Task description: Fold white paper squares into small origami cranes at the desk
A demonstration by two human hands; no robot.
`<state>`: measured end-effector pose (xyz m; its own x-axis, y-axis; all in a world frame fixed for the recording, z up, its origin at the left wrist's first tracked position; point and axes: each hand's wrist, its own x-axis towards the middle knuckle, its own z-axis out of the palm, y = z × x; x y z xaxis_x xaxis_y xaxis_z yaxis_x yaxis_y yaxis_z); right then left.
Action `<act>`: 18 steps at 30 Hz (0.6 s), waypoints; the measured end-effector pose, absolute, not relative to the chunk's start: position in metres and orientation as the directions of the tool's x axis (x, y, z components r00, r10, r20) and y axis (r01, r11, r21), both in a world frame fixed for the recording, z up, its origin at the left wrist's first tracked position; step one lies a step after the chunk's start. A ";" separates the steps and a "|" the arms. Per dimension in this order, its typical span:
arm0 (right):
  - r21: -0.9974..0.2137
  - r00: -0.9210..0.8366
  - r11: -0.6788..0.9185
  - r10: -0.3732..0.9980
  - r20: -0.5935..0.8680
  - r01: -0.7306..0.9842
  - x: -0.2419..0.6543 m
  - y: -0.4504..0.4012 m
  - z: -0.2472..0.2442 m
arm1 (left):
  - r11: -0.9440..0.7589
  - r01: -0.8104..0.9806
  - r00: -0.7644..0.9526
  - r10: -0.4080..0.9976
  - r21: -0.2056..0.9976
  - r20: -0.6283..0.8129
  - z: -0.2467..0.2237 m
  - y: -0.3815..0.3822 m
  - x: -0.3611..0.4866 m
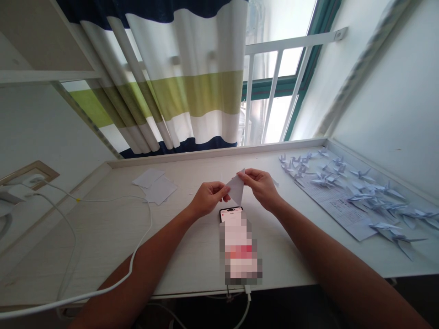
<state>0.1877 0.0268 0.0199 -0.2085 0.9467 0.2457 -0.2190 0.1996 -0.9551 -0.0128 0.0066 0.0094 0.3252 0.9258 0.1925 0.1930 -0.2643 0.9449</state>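
Observation:
A small folded piece of white paper (236,190) is held up between both hands, just above the top end of a phone. My left hand (209,197) pinches its left corner between thumb and fingers. At its upper right edge, my right hand (261,183) grips the paper, also with thumb and fingers. The paper has a pointed top and narrows downward. Below it the phone (236,237) lies face up with its screen lit, partly pixelated, and a white cable plugged into its near end.
Loose white paper sheets (161,189) lie at the left back. Many folded paper cranes (325,177) cover the right side, some on a printed sheet (346,214). A white cable (151,214) crosses the left of the table (192,256). Behind hangs a striped curtain (199,91).

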 end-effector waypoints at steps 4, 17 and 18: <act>-0.943 -0.215 0.237 0.933 0.287 -0.233 0.189 0.026 0.022 | -0.294 0.204 0.336 0.917 0.934 0.215 0.009 0.006 -0.013; -0.925 -0.139 0.364 0.916 0.377 -0.109 0.190 0.021 0.029 | -0.366 0.309 0.277 0.918 0.878 0.285 0.015 -0.003 -0.010; -0.923 -0.149 0.371 0.912 0.383 -0.101 0.190 0.021 0.030 | -0.365 0.302 0.282 0.917 0.880 0.284 0.015 -0.003 -0.011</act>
